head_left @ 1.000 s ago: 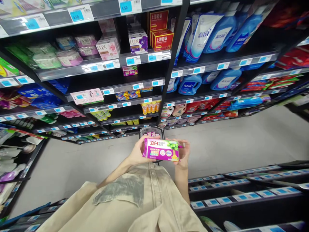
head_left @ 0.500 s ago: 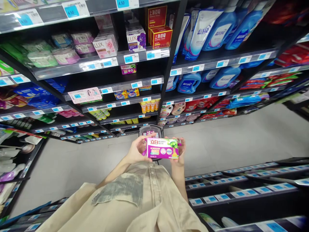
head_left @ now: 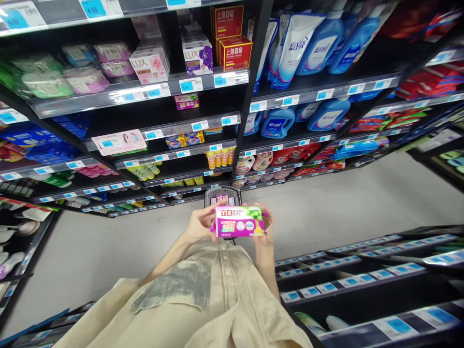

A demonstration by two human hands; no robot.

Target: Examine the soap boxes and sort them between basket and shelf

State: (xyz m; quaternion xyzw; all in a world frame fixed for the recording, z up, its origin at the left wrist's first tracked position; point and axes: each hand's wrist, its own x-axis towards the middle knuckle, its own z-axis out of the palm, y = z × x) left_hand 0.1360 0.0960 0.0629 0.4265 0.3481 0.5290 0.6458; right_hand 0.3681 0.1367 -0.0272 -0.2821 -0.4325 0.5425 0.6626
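A purple and white pack of laundry soap [head_left: 239,222], printed with green fruit, is held level in front of my body. My left hand [head_left: 198,223] grips its left end, fingers closed round it. At the other end my right hand [head_left: 267,227] is closed on the pack, its fingers partly hidden behind it. Beyond and below it stands a grey basket [head_left: 237,192] with several similar purple packs [head_left: 223,199] inside; the held pack covers the near part of the basket.
Ahead rises a black shelf unit with LUX soap boxes [head_left: 149,63], red soap boxes [head_left: 235,53], one purple pack [head_left: 187,101] and yellow bottles [head_left: 221,157]. Blue detergent bottles [head_left: 277,123] stand to the right. Another shelf [head_left: 362,285] is close behind on the right. Grey floor [head_left: 326,208] lies between.
The view has turned slightly right, so the shelves appear shifted left. Both hands keep hold of the soap pack, which stays at about the same place before my body.
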